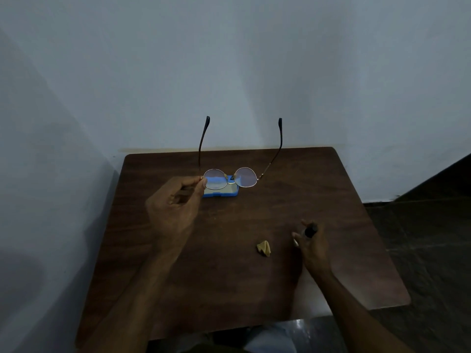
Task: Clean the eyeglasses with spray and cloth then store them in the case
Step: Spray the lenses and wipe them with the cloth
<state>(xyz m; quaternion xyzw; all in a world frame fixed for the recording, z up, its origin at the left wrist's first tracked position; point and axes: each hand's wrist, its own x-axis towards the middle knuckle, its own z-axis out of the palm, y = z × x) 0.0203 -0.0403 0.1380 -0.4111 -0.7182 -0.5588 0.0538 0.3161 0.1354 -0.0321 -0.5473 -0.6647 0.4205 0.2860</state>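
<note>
**At a dim corner table, glasses held up over their case**

Against a pale wall point(229, 59), in low light, a dark wood-grain table point(229, 289) stands with its far edge close to the plaster and its left side close to a second wall in shadow. Dark floor point(420, 225) shows beyond the right edge, where the tabletop's corners are rounded.

A person's left hand point(175, 207) pinches the eyeglasses point(246, 177) at the left hinge between thumb and forefinger, the other fingers curled in. The thin gold frame hangs above the table, lenses toward the camera and both temples opened out and pointing up toward the wall. Seen partly through the lenses, a blue case point(221, 193) lies flat on the wood on the table's far half; whether it stands open cannot be told.

On the near right, the right hand point(312, 245) grips a small dark spray bottle point(311, 230), fingers wrapped round it, low over the tabletop. Just to its left a crumpled yellow cloth point(263, 248) sits on the wood, apart from the hand. Bare wood lies between the two hands and across the far right corner.
</note>
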